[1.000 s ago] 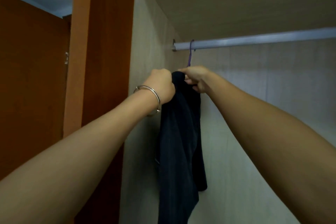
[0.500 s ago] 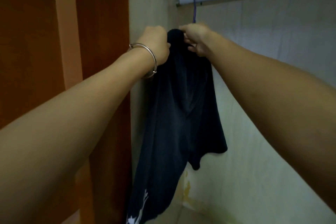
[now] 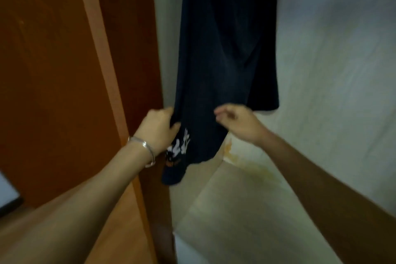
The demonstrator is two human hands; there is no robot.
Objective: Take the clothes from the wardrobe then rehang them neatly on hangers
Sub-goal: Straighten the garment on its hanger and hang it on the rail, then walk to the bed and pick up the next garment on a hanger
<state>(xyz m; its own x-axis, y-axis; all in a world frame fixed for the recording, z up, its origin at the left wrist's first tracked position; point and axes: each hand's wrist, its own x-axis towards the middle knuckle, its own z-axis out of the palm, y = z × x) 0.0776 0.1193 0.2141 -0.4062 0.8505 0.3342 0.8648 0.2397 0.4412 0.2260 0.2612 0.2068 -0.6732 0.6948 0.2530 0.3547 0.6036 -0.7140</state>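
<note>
A dark navy garment (image 3: 225,49) with a white print near its lower left hem hangs down inside the wardrobe; its top and hanger are out of frame. My left hand (image 3: 157,128), with a silver bangle on the wrist, grips the garment's lower left edge. To the right, at the garment's lower front, my right hand (image 3: 237,121) has its fingers curled and pinched against the cloth; whether it holds the fabric is unclear.
The wardrobe's orange-brown wooden door and frame (image 3: 64,70) stand close on the left. The pale back wall (image 3: 332,60) and the wardrobe floor (image 3: 235,210), with a yellowish stain in its corner, lie behind and below the garment.
Both hands have left the top of the garment at the hanger and dropped to its lower hem. The view has tilted down, so the rail and hanger are out of sight.
</note>
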